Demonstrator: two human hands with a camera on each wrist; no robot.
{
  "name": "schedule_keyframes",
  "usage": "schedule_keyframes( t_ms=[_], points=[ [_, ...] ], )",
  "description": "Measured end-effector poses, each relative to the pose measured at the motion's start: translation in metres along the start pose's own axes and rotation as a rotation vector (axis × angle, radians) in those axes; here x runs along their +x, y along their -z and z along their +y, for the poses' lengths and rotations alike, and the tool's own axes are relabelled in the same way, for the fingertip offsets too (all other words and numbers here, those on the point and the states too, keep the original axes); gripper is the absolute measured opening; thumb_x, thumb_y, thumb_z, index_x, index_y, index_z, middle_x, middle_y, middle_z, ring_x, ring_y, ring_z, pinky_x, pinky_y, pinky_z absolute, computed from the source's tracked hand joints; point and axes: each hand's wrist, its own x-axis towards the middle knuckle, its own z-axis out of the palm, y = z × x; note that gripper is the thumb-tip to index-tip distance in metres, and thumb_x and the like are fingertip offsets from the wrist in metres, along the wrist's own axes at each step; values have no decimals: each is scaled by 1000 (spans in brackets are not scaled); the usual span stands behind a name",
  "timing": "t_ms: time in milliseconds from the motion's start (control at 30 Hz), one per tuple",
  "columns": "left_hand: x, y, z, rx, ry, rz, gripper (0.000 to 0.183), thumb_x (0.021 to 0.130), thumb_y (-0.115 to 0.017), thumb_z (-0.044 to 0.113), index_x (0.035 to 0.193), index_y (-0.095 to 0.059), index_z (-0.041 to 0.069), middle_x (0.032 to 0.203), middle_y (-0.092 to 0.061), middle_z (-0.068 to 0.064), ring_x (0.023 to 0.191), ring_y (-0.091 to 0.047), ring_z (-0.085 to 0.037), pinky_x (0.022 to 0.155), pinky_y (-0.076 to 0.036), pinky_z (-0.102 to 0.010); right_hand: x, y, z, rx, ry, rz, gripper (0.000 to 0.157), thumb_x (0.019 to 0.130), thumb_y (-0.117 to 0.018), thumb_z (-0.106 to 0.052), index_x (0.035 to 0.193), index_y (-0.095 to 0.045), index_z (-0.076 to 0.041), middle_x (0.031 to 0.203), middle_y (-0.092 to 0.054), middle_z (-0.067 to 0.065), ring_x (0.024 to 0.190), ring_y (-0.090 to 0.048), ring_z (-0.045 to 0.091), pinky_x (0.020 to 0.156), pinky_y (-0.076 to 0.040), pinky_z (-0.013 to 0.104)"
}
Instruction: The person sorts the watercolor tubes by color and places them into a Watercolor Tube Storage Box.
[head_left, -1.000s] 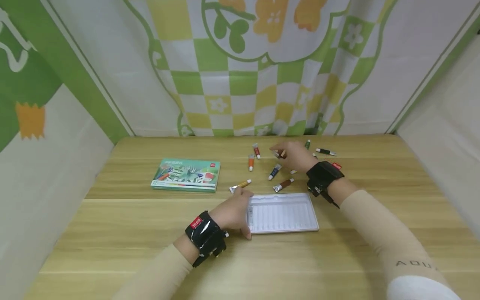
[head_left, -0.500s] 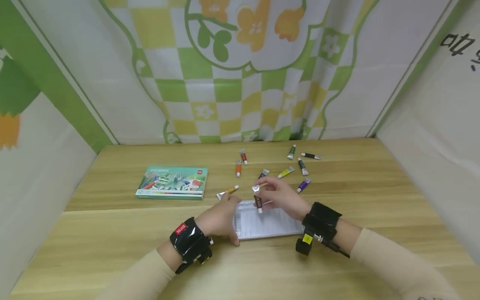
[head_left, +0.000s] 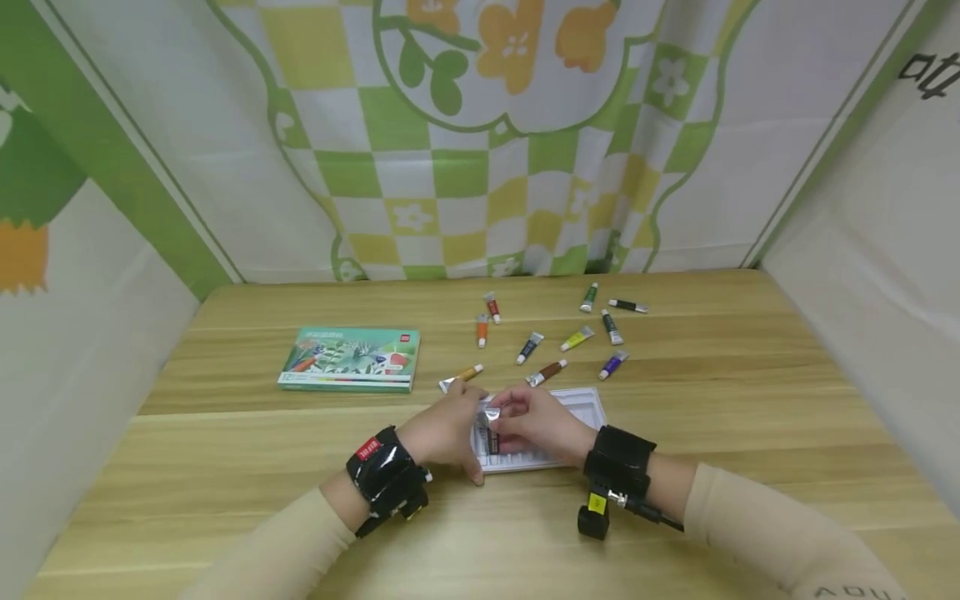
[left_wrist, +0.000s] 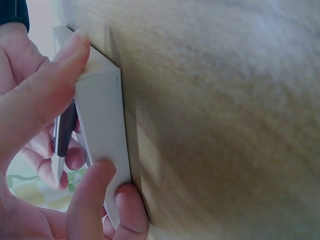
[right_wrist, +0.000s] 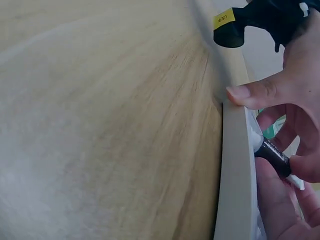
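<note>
At the left end of a shallow white plastic tray [head_left: 592, 404], my left hand [head_left: 446, 429] grips the side wall. The left wrist view shows its thumb and fingers on the tray's outer wall [left_wrist: 102, 115]. My right hand [head_left: 540, 425] pinches a small dark paint tube [head_left: 492, 440] by its silver crimped end, over the tray's leftmost part. In the right wrist view the tube [right_wrist: 274, 157] slants with its white cap [right_wrist: 256, 140] down at the tray's inside edge. My right hand covers much of the tray's middle in the head view.
Loose paint tubes lie beyond the tray, among them yellow-ochre [head_left: 463, 377], brown [head_left: 547, 373], dark blue [head_left: 530, 347], orange [head_left: 482, 330] and purple [head_left: 613, 364]. A teal illustrated paint box [head_left: 350, 358] lies at the left. A checkered curtain [head_left: 465, 175] hangs behind the wooden table [head_left: 247, 467].
My right hand has come from among the tubes at the back right, carrying the dark paint tube, and lowered it to the tray's left end. My left hand stays on the tray.
</note>
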Motion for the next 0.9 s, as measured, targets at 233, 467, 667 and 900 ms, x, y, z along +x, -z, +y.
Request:
schedule_keyframes(
  t_ms=[233, 467, 667, 900],
  points=[
    [-2, -2, -1, -9, -11, 6, 111, 48, -102, 7, 142, -46, -13, 141, -39, -31, 118, -54, -36, 103, -48, -46, 1, -3, -2, -488, 246, 36, 23, 90, -75, -2, 112, -72, 0, 106, -68, 10, 70, -61, 10, 64, -56, 26],
    [-4, 1, -3, -8, 33, -20, 115, 52, -102, 10, 148, -41, -10, 143, -37, -30, 114, -55, -34, 102, -49, -46, 2, 0, -8, -829, 393, 3, 19, 87, -81, -9, 106, -81, -7, 101, -69, -1, 94, -63, 14, 82, -53, 30],
    [-4, 1, -3, -28, 34, -20, 115, 51, -102, 8, 147, -41, -11, 141, -39, -29, 111, -55, -33, 101, -49, -46, 0, -1, -11, -949, 482, -73, 13, 88, -81, -12, 100, -82, -8, 99, -73, -1, 94, -68, 13, 85, -55, 30],
    [1, 0, 4, -30, 15, 3, 110, 48, -102, 3, 142, -46, -11, 137, -41, -28, 107, -56, -33, 95, -52, -43, -4, -6, -27, -1171, 492, -149, 5, 87, -82, -15, 87, -82, -9, 77, -70, -7, 66, -54, 4, 60, -47, 23]
  ],
)
